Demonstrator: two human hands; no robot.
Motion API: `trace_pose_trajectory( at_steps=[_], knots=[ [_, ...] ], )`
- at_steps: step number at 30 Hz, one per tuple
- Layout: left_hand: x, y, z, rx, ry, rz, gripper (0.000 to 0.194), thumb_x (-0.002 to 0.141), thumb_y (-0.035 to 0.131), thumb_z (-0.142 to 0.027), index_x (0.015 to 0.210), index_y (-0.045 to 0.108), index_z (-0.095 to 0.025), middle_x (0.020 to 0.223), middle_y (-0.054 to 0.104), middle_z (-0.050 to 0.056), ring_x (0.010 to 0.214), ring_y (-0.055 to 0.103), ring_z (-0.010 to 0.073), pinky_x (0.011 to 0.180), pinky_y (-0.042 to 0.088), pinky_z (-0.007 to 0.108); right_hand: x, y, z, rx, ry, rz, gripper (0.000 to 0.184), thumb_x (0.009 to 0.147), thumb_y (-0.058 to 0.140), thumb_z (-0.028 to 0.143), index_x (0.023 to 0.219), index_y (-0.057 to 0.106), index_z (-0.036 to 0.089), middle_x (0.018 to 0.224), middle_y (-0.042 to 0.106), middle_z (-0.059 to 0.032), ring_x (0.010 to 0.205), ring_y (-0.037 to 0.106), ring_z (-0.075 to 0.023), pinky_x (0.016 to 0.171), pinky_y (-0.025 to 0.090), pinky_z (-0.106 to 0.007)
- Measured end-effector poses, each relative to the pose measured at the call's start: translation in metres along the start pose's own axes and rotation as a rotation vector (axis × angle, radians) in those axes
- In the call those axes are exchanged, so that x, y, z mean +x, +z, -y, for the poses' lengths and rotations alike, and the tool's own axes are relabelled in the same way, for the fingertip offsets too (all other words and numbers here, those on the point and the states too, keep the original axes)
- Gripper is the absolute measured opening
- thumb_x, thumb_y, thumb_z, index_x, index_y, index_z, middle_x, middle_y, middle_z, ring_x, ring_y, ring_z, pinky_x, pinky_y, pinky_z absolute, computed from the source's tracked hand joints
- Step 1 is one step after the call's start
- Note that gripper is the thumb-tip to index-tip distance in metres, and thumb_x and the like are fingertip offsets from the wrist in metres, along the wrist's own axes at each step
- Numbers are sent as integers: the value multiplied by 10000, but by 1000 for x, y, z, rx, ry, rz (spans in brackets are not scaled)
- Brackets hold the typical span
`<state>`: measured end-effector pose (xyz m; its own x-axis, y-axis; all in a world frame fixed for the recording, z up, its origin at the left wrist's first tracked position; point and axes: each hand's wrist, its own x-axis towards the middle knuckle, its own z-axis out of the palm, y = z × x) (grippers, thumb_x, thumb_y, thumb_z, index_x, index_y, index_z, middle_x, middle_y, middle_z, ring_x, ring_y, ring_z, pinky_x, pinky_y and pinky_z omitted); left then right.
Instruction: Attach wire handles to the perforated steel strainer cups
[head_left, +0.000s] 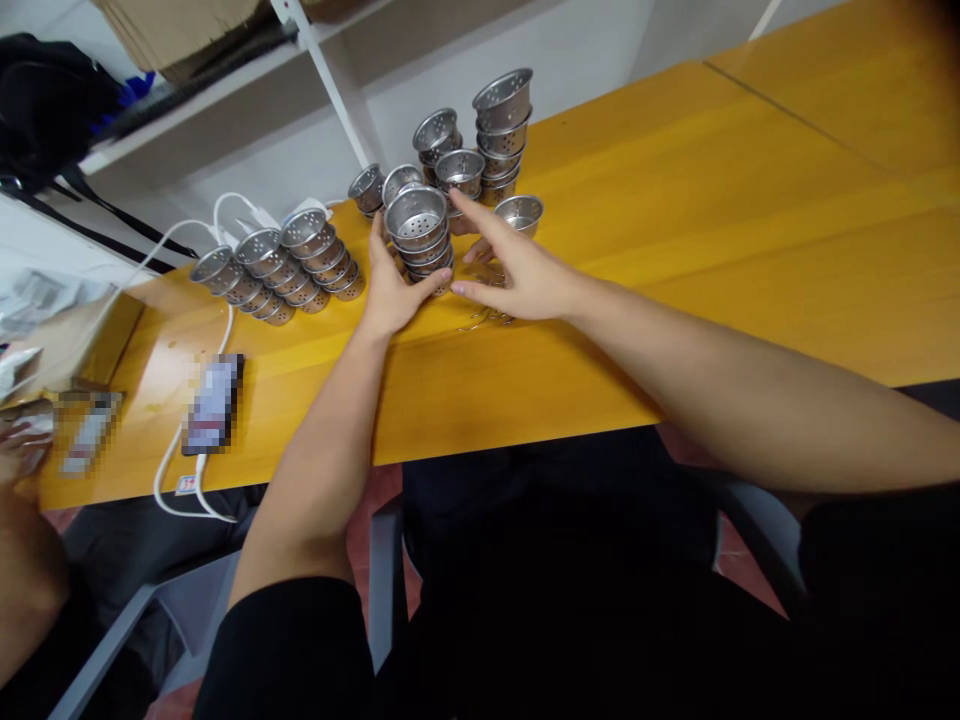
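A stack of perforated metal cups [421, 240] stands before me near the middle of the table. My left hand [394, 292] curves around its left side, with the thumb across the front. On the other side, my right hand [519, 268] has its thumb and fingers spread; the thumb tip is close to the stack, and I cannot tell if it touches. Thin bent metal wires [487, 318] lie on the table beneath the right hand. A single perforated cup [520, 213] sits just behind that hand. Taller stacked cups [502, 125] and shorter ones [459, 172] stand farther back.
Several leaning rows of nested cups [283, 265] lie to the left on the wooden table [720, 230]. A phone [215, 405] with a white cable [166, 465] lies nearer the front edge. Another person's hand [26, 440] is at the far left, beside a cardboard box [97, 340].
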<state>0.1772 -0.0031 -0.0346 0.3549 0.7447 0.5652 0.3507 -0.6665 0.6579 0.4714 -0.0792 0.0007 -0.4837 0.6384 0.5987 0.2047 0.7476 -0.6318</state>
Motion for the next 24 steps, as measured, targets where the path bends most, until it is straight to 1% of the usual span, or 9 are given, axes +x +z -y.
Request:
trace_pose_trajectory(
  at_steps=[2, 6, 9, 13, 16, 18, 20, 22, 24],
  knots=[
    [0, -3, 8, -19, -59, -35, 1412, 774, 952, -988, 1752, 175, -331, 1870, 409, 245, 1765, 502, 444, 1503, 441, 646, -2, 0, -6, -9, 18, -18, 1228, 1032, 786, 863, 2000, 268, 315, 1923, 456, -149, 1572, 638, -483, 1320, 605, -691],
    [2, -10, 10, -16, -121, -45, 1226, 846, 873, -959, 1678, 279, -282, 1780, 526, 249, 1746, 530, 430, 1558, 360, 587, -5, -1, -12, -59, 79, -23, 1063, 1031, 777, 842, 1903, 484, 308, 1722, 636, -169, 1337, 755, -435, 1275, 633, -711],
    [1, -13, 1, 24, -125, -78, 1288, 859, 903, -910, 1758, 240, -269, 1880, 435, 236, 1855, 391, 421, 1611, 255, 541, -6, -2, -11, -63, 106, -11, 993, 1017, 790, 820, 1830, 581, 290, 1612, 696, -183, 1252, 770, -426, 1233, 659, -710],
    [1, -17, -36, 118, -40, -233, 1445, 872, 904, -933, 1880, 71, -319, 2061, 94, 126, 1973, -38, 380, 1649, -16, 512, -6, -1, -11, -51, 116, 7, 960, 1006, 806, 803, 1782, 626, 267, 1576, 727, -187, 1227, 775, -416, 1179, 694, -679],
    [-1, -17, -84, 131, 42, -252, 1222, 982, 816, -903, 1893, 169, -409, 2079, 70, 18, 1967, -157, 351, 1651, -59, 522, -5, 0, -11, -39, 124, 13, 960, 1000, 819, 798, 1769, 630, 255, 1568, 734, -198, 1231, 779, -416, 1173, 698, -680],
    [-4, -12, -113, 115, 82, -190, 925, 1055, 725, -881, 1800, 429, -419, 2042, 243, 15, 1973, -5, 394, 1655, 19, 585, -4, 0, -10, -36, 120, 0, 944, 1005, 817, 800, 1756, 635, 257, 1552, 740, -202, 1283, 773, -426, 1205, 681, -688],
    [-7, -3, -129, 98, 98, -41, 687, 1120, 624, -853, 1606, 672, -369, 1872, 539, 76, 1897, 324, 435, 1632, 197, 651, -4, 0, -9, -37, 110, -31, 912, 1023, 808, 788, 1745, 637, 257, 1529, 749, -200, 1306, 772, -429, 1239, 658, -702],
    [-11, 11, -127, 68, 118, 111, 611, 1161, 564, -806, 1497, 756, -333, 1689, 699, 107, 1745, 567, 415, 1561, 393, 653, -3, -2, -9, -42, 106, -73, 887, 1042, 797, 767, 1740, 634, 245, 1500, 764, -195, 1285, 780, -430, 1254, 642, -719],
    [-13, 23, -109, 24, 137, 216, 640, 1153, 589, -780, 1569, 715, -311, 1688, 701, 123, 1690, 628, 388, 1508, 492, 607, -2, -3, -11, -47, 117, -115, 883, 1056, 781, 763, 1746, 624, 233, 1472, 776, -187, 1252, 789, -429, 1248, 640, -726]
  ],
)
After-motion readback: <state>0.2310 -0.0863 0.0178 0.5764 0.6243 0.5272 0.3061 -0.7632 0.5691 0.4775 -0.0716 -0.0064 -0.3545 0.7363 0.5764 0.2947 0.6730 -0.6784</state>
